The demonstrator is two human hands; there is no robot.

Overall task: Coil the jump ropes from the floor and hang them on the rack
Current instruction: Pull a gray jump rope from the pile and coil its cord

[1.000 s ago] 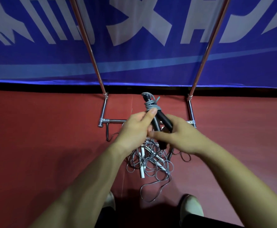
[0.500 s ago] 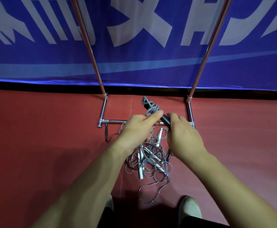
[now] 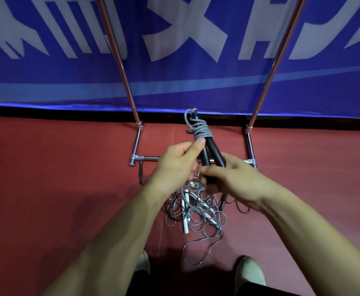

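A jump rope (image 3: pixel 209 150) with two black handles is held up in front of me, its grey cord (image 3: pixel 199 130) wound round the handles' upper ends. My left hand (image 3: pixel 174 165) pinches the cord with thumb and fingers just below the winding. My right hand (image 3: pixel 236 180) grips the lower ends of both handles. Under my hands, a tangle of grey ropes (image 3: pixel 198 212) with white handles lies on the red floor. The metal rack (image 3: pixel 249 133) stands behind, its two uprights rising out of view.
A blue banner (image 3: pixel 174 71) with white lettering closes off the space behind the rack. The rack's chrome base bar (image 3: pixel 147 158) lies across the floor. A thin dark strap (image 3: pixel 141 174) rests beside its left foot. My shoes (image 3: pixel 249 272) show at the bottom edge.
The handle bundle rose again after dipping toward the pile. My right hand turned from lying over the handles to gripping their lower ends. My left thumb stays at the winding.
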